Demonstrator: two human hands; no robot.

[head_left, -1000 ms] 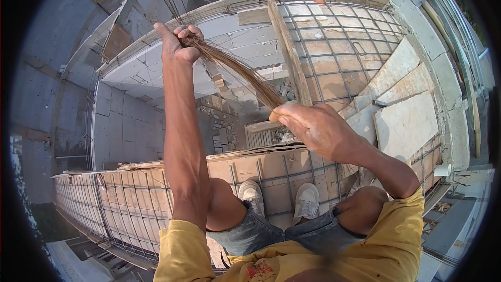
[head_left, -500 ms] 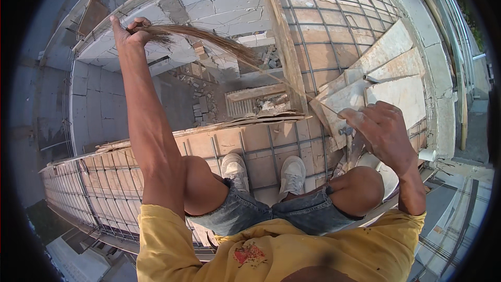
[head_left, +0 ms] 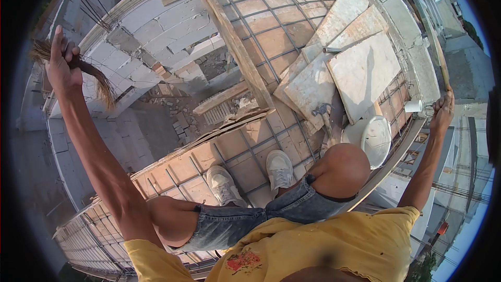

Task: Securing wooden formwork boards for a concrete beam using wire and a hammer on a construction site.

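Note:
My left hand (head_left: 63,68) is raised at the far left, its index finger stretched and the other fingers curled round a bundle of thin brown wire (head_left: 100,79). The bundle's frayed ends stick out on both sides of the hand, and one side droops over the pit. Stretched far out to the right, my right hand (head_left: 442,110) has its fingers curled together. It overlaps the lower end of a long wooden strip (head_left: 443,68); whether it touches the strip, or what it pinches, I cannot make out.
A rebar grid (head_left: 254,149) over brown panels lies under my shoes. Beyond its edge a deep pit (head_left: 172,107) holds rubble, crossed by a wooden plank (head_left: 235,42). To the right are loose boards (head_left: 365,73), a hammer (head_left: 322,109), a white bucket (head_left: 377,138) and a block wall (head_left: 422,68).
My hands have moved wide apart, left hand leftward with the bundle, right hand outward to the right. The strand stretched between bundle and right hand no longer shows. My view has turned right.

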